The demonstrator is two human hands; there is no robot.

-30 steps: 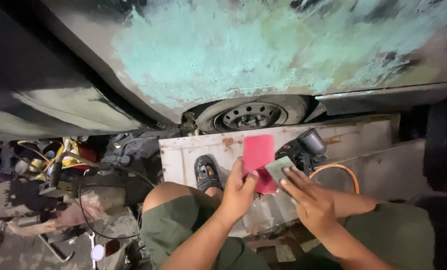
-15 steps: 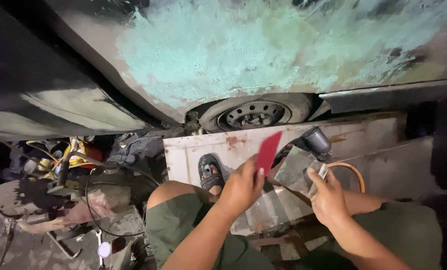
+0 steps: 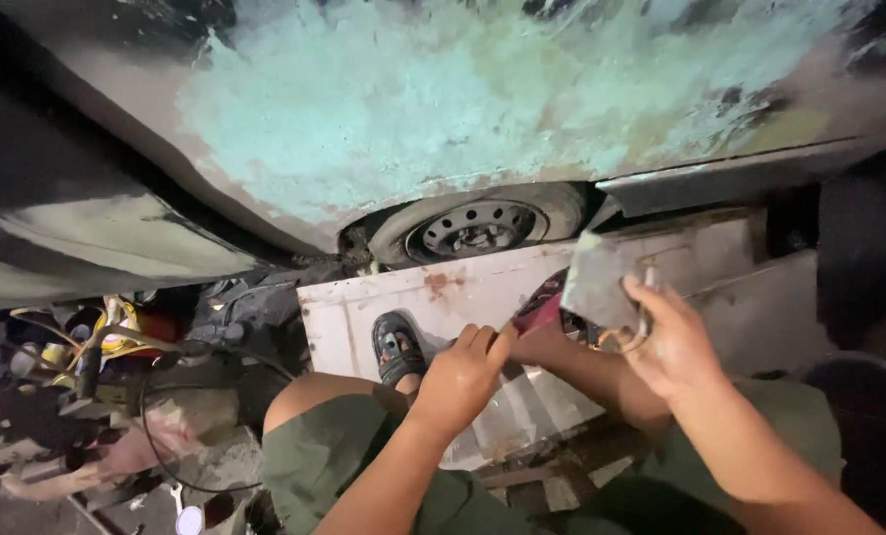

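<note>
The fingers of the right hand (image 3: 673, 342) are closed around the lower edge of a grey sheet of sandpaper (image 3: 598, 282), thumb on its near face, so the sheet stands up above the knuckles and tilts a little to the left. Something thin and looped shows just under that palm, but what it is cannot be told. The fingers of the left hand (image 3: 465, 372) pinch the near end of a red block (image 3: 545, 304), which sticks out beyond the fingertips toward the sandpaper and nearly touches the sheet's lower left corner. Much of the block is hidden behind the two hands.

Beyond both sets of fingers lies a pale, scuffed panel (image 3: 463, 292) with rust-coloured spots, stretched flat across the floor. A foot in a dark sandal (image 3: 397, 347) rests on it just left of the left hand, and the person's knees in green shorts (image 3: 334, 451) sit below the wrists. Farther past the panel is a steel wheel (image 3: 478, 228) with a worn tyre, tucked under the car body (image 3: 443, 99), whose surface is sanded to patchy turquoise and bare filler. Far to the left of the left hand, a clutter of cables and tools (image 3: 106, 347) covers the floor.
</note>
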